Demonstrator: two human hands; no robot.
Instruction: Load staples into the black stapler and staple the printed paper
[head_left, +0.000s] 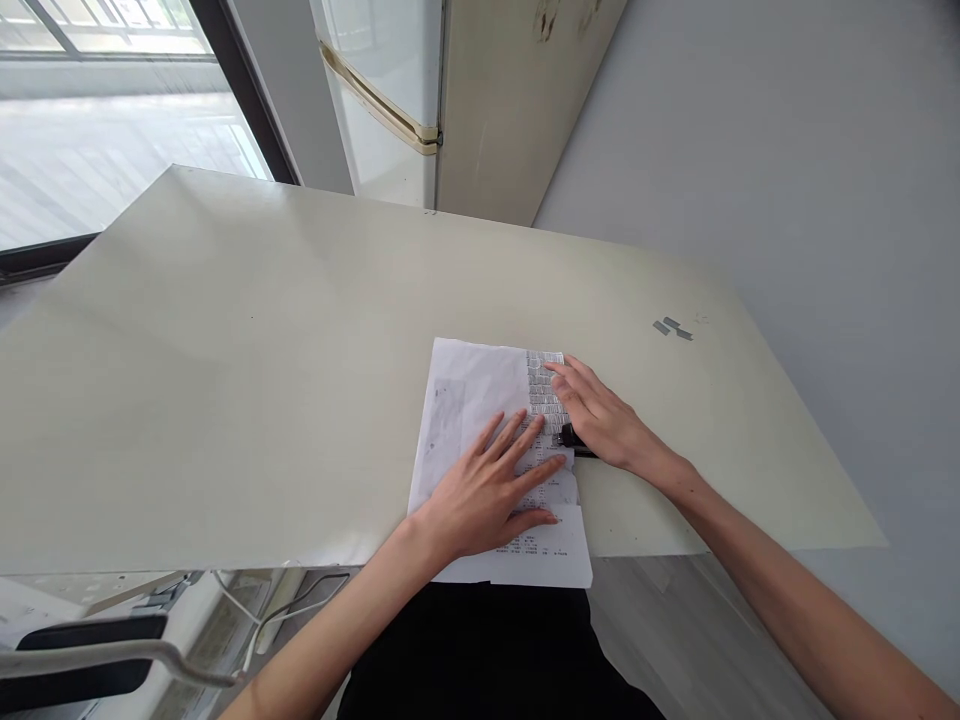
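A white printed paper (pixel 480 370) lies on the table near its front edge, its lower end reaching past that edge. Its upper right side carries dense rows of short silvery lines, which look like staples (pixel 541 390). My left hand (pixel 491 490) is spread flat across the paper, fingers apart, holding nothing. Over the right edge is my right hand (pixel 604 415), its fingers stretched toward the rows. Beneath its palm a small black stapler (pixel 568 437) pokes out, the tip on the paper; most of it is hidden by the hand.
Several small grey strips (pixel 673 328) lie on the cream table (pixel 262 380), to the right. A fridge (pixel 480 110) stands behind the table, beside a window (pixel 112 130). At the lower left are cables (pixel 285 610) and a black chair part (pixel 82 660).
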